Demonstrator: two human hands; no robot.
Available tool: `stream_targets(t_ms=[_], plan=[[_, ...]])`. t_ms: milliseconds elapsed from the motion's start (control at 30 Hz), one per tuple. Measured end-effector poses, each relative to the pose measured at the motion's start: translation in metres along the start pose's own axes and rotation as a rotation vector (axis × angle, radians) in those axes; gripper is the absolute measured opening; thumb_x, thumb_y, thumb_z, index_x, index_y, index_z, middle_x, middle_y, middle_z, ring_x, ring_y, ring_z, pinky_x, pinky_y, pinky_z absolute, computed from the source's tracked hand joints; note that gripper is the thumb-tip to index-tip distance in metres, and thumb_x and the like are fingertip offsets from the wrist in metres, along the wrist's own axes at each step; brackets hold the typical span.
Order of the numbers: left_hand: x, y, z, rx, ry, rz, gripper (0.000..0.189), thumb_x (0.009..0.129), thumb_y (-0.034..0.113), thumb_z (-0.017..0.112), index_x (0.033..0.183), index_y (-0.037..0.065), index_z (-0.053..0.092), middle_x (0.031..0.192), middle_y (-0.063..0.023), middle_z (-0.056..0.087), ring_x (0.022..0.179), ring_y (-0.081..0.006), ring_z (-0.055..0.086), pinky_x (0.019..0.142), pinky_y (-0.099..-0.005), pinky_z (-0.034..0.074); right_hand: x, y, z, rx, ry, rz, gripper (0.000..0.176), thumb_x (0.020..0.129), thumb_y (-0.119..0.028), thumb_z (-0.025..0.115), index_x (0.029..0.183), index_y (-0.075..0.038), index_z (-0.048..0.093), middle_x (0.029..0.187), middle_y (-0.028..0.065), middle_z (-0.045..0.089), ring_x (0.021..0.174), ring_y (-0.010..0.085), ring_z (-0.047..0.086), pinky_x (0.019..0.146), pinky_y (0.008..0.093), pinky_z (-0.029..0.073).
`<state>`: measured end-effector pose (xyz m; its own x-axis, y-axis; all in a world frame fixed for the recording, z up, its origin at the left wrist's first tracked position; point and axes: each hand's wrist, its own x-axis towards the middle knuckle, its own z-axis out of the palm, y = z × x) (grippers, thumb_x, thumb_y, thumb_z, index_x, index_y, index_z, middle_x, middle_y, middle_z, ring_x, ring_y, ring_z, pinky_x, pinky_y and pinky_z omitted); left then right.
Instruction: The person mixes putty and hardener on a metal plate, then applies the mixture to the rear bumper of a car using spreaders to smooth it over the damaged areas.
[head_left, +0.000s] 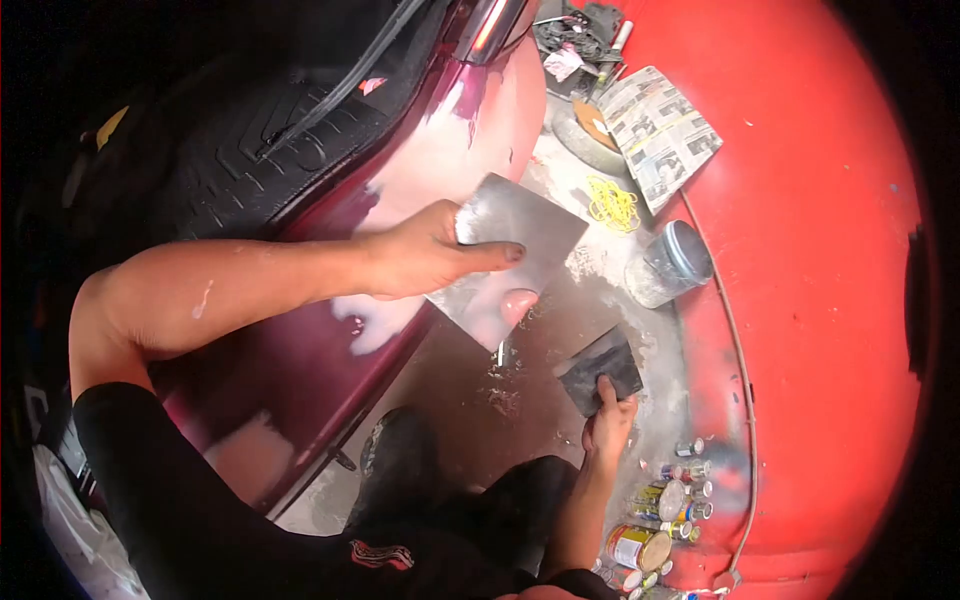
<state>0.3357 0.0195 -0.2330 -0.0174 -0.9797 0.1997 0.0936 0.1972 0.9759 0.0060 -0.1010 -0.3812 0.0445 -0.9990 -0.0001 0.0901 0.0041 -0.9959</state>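
My left hand [447, 252] grips a square metal sheet [530, 225], its thumb pressed flat on top. A small lump of pink filler paste [517, 304] sits near the sheet's lower corner, with a paler smear beside it. Lower and to the right, my right hand [610, 420] is closed on a dark, flat spreader [603, 371], with a finger lying along its face. The two tools are apart. Left of them is a maroon car body panel [350, 270] with pale pink filled patches [480, 140].
A large lidded tub [670, 265] stands by the red wall [810, 250]. Beyond it lie yellow cord [612, 204] and a newspaper-covered board [660, 135]. Several cans and jars [640, 547] crowd the floor at lower right. A cable [742, 370] runs along the wall.
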Motion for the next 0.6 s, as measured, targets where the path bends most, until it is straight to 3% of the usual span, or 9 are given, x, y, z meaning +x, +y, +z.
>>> stream_targets(t_ms=[100, 200, 400, 467, 533, 600], plan=[[-0.002, 0.008, 0.002, 0.046, -0.034, 0.01, 0.03, 0.098, 0.019, 0.061, 0.122, 0.002, 0.062, 0.11, -0.002, 0.066, 0.097, -0.0071, 0.058, 0.085, -0.0277, 0.049, -0.019, -0.031, 0.014, -0.096, -0.134, -0.156, 0.024, 0.089, -0.006, 0.066, 0.111, 0.001, 0.063, 0.097, 0.0055, 0.068, 0.087, 0.0139, 0.06, 0.081, 0.0285, 0.048], [-0.011, 0.026, 0.006, 0.044, -0.018, 0.006, 0.028, 0.099, 0.022, 0.06, 0.119, 0.003, 0.064, 0.107, 0.0006, 0.066, 0.095, -0.0044, 0.055, 0.082, -0.0264, 0.048, -0.038, -0.059, 0.037, -0.402, -0.183, -0.269, 0.023, 0.092, -0.004, 0.061, 0.113, 0.002, 0.063, 0.1, 0.0056, 0.067, 0.088, 0.0144, 0.06, 0.084, 0.0271, 0.047], [-0.013, 0.034, 0.012, 0.133, 0.068, -0.045, 0.026, 0.098, 0.024, 0.061, 0.112, 0.003, 0.067, 0.097, 0.0027, 0.067, 0.085, -0.0017, 0.056, 0.073, -0.0235, 0.049, -0.022, -0.036, 0.054, -0.376, -0.459, -0.572, 0.031, 0.091, 0.007, 0.052, 0.121, 0.002, 0.061, 0.105, 0.0092, 0.063, 0.101, 0.0174, 0.06, 0.091, 0.0262, 0.044], [-0.013, 0.042, 0.009, 0.243, 0.126, -0.118, 0.024, 0.097, 0.024, 0.061, 0.11, 0.004, 0.068, 0.094, 0.0031, 0.068, 0.081, -0.0011, 0.056, 0.07, -0.0221, 0.048, -0.015, -0.021, 0.054, -0.385, -0.493, -0.522, 0.036, 0.089, 0.01, 0.052, 0.123, 0.001, 0.061, 0.107, 0.0113, 0.062, 0.104, 0.0187, 0.059, 0.093, 0.0272, 0.044], [-0.006, 0.026, 0.004, 0.123, 0.237, -0.053, 0.022, 0.096, 0.023, 0.063, 0.106, 0.004, 0.067, 0.093, -0.0006, 0.069, 0.08, -0.0046, 0.062, 0.067, -0.0233, 0.052, -0.014, -0.001, 0.048, -0.397, -0.504, -0.494, 0.037, 0.089, 0.011, 0.052, 0.123, 0.001, 0.061, 0.108, 0.0123, 0.063, 0.104, 0.0192, 0.06, 0.093, 0.0277, 0.044], [-0.003, 0.019, -0.004, 0.083, 0.324, -0.096, 0.024, 0.097, 0.023, 0.062, 0.112, 0.003, 0.064, 0.098, -0.0031, 0.069, 0.084, -0.0076, 0.065, 0.072, -0.0276, 0.056, -0.02, -0.013, 0.047, -0.429, -0.449, -0.528, 0.042, 0.085, 0.014, 0.052, 0.124, 0.001, 0.06, 0.111, 0.0149, 0.063, 0.105, 0.023, 0.061, 0.093, 0.0283, 0.044]])
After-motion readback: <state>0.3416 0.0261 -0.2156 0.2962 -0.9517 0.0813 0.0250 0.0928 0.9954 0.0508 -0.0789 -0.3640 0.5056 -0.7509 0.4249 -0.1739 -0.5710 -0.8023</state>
